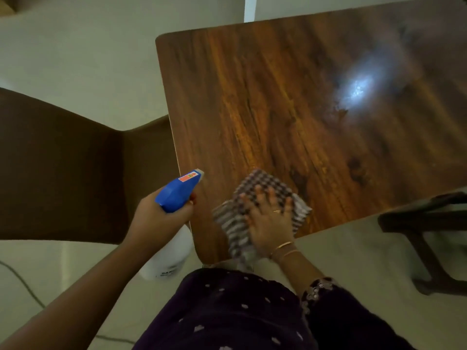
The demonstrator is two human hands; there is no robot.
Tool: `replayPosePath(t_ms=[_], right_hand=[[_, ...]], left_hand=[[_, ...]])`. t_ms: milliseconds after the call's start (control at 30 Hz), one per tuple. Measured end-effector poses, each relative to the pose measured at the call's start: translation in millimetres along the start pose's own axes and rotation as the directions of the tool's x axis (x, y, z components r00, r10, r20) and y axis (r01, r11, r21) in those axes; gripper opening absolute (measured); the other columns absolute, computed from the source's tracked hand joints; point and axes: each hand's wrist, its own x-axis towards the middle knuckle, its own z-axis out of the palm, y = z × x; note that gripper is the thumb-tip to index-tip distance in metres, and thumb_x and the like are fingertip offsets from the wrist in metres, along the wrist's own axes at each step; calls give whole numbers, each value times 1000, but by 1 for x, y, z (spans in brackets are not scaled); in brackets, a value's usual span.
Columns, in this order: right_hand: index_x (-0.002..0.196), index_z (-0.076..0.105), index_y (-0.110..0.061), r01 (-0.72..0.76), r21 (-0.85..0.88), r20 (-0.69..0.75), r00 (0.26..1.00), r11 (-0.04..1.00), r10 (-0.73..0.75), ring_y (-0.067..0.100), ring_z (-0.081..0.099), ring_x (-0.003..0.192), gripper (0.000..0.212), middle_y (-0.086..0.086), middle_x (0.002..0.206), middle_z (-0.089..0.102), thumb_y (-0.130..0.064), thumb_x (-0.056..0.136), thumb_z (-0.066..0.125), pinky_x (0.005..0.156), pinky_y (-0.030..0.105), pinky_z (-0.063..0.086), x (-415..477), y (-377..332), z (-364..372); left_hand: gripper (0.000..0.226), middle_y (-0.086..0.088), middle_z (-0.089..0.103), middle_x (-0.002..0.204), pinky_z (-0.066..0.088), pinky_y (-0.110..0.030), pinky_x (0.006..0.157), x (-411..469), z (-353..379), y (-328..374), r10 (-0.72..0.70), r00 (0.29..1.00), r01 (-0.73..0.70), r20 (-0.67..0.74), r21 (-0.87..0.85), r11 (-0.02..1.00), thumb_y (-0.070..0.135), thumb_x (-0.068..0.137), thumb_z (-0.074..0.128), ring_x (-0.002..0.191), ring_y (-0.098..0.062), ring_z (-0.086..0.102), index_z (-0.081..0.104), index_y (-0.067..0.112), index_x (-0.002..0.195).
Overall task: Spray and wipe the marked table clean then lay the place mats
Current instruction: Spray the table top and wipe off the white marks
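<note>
A dark wooden table (pixel 278 102) fills the upper right, with a bright light reflection and a hazy patch near its far side. My right hand (pixel 269 218) lies flat with spread fingers on a checked cloth (pixel 237 223) at the table's near corner, pressing it down. My left hand (pixel 161 217) grips a spray bottle (pixel 179 189) with a blue trigger head and a white body, held just off the table's left edge, nozzle pointing up toward the tabletop. No place mats are in view.
A brown upholstered chair (pixel 63 168) stands left of the table. A dark wooden chair or stool (pixel 429 223) sits at the right edge. A thin cable (pixel 22 284) runs across the pale floor at lower left.
</note>
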Motion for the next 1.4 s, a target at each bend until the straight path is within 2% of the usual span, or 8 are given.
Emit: replayPosePath(t_ms=[200,400,567,833,933,1000,1167,1400], right_hand=[[146,30,-27,-419,49,47,908,907,417,41,17,142,64,12,155,25,-49,89,13,105,72,11,1,24,-7],[135,49,-29,-161,107,21,987,981,160,43,32,136,54,15,145,42,-46,89,28,102,74,14,-24,-107,-3],[135,50,-30,-89,86,76,994,992,83,35,42,132,52,8,144,46,-45,88,30,100,71,21,-14,-67,0],[151,9,-31,-625,118,145,780,771,609,33,-4,146,55,6,160,-2,-44,99,22,111,66,1,7,70,-27],[149,20,-31,-409,76,99,910,909,402,38,0,145,54,7,160,5,-45,97,25,107,68,-2,12,23,-21],[138,45,-32,-205,66,38,979,977,202,40,27,139,52,9,152,33,-45,90,29,103,71,11,9,-10,-16],[131,51,-36,23,76,92,995,997,-30,33,43,132,50,4,144,47,-47,86,32,100,69,16,17,20,-16],[148,24,-34,-509,80,106,860,857,500,31,6,146,55,4,159,11,-46,95,15,108,70,1,24,237,-30]], left_hand=[[24,-2,65,82,47,-21,63,-6,-16,-2,41,999,-41,7,-20,999,9,83,62,68,-16,61,54,31,85],[21,0,66,74,47,-17,59,-24,-17,-5,84,996,-85,-16,-26,996,7,82,63,62,-9,61,58,28,82],[25,14,62,58,45,-7,48,-28,-7,0,129,992,-129,-18,-28,991,7,82,63,50,0,55,53,29,76],[20,-4,56,59,44,-26,55,-27,20,5,116,993,-116,10,23,993,8,81,66,53,-18,53,55,21,72],[16,-6,54,57,43,-28,54,-20,29,8,84,996,-86,31,75,993,11,82,66,52,-18,50,55,16,72],[16,0,54,53,39,-26,52,-15,35,14,53,997,-58,48,105,993,14,81,68,48,-11,48,56,13,71],[18,9,58,48,38,-20,53,-3,60,46,48,995,-63,91,178,982,18,81,68,45,-2,51,55,26,71],[9,-2,53,59,44,-25,56,9,131,98,25,991,-47,131,168,985,14,81,65,50,-8,48,58,13,76]])
